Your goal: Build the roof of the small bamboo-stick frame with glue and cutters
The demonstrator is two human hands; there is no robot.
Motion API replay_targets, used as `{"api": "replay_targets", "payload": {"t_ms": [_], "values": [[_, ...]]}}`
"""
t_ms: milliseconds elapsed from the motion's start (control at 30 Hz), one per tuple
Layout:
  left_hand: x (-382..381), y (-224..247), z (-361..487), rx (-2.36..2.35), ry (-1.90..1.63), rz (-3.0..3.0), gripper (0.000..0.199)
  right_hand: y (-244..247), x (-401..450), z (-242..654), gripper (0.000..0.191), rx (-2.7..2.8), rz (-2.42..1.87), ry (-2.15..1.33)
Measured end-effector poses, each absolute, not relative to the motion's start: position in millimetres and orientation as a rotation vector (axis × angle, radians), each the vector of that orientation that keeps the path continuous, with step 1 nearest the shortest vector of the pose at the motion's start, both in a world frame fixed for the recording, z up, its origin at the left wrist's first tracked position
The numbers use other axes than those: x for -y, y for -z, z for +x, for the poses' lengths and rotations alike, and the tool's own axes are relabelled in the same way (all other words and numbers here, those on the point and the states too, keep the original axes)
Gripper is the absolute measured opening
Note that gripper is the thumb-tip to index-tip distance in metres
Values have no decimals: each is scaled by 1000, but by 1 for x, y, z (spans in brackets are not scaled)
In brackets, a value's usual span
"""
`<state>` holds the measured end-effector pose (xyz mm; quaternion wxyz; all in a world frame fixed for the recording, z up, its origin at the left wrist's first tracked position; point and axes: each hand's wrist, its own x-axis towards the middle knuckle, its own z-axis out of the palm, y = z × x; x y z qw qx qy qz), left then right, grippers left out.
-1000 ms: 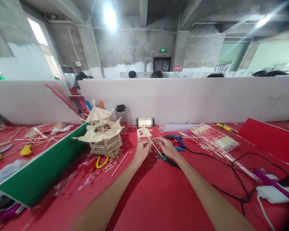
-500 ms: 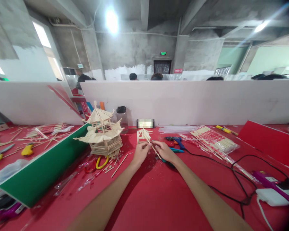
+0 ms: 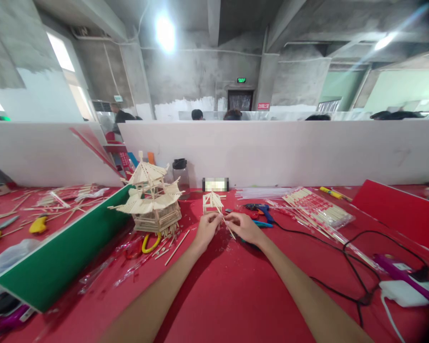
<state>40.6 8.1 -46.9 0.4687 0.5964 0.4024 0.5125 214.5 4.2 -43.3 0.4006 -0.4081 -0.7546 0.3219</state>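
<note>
A thin wooden stick (image 3: 232,234) is held in the air over the counter (image 3: 229,300), to the right of the stick-built pagoda model (image 3: 152,202), slanting with its lower end toward the person. The left hand (image 3: 208,229) has thumb and fingertips drawn together in a pinch on its upper part; the right hand (image 3: 245,227), its fingers curled, pinches it just beside the left fingertips. A small stick-built frame (image 3: 212,202) with sloping roof sticks stands right of the pagoda, just beyond the hands; whether the held stick touches it cannot be told

At the foot of the pagoda, on its near side, are a yellow scissor handle (image 3: 150,251) and short cut sticks. A green board (image 3: 71,247) stands on edge to its left, and a black-lidded bottle (image 3: 180,175) stands behind it to the right. Farther right of the pagoda lie a blue glue gun (image 3: 265,213), a plastic pack of wooden sticks (image 3: 321,205) and a purple glue gun (image 3: 396,267), while a white partition (image 3: 271,152) runs behind it
</note>
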Motion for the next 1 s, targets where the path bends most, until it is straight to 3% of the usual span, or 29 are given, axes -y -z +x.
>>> {"api": "replay_targets", "payload": {"t_ms": [1000], "values": [[-10, 52, 43, -966, -1236, 1553, 42, 41, -3, 218, 26, 1871, -1059, -914]]}}
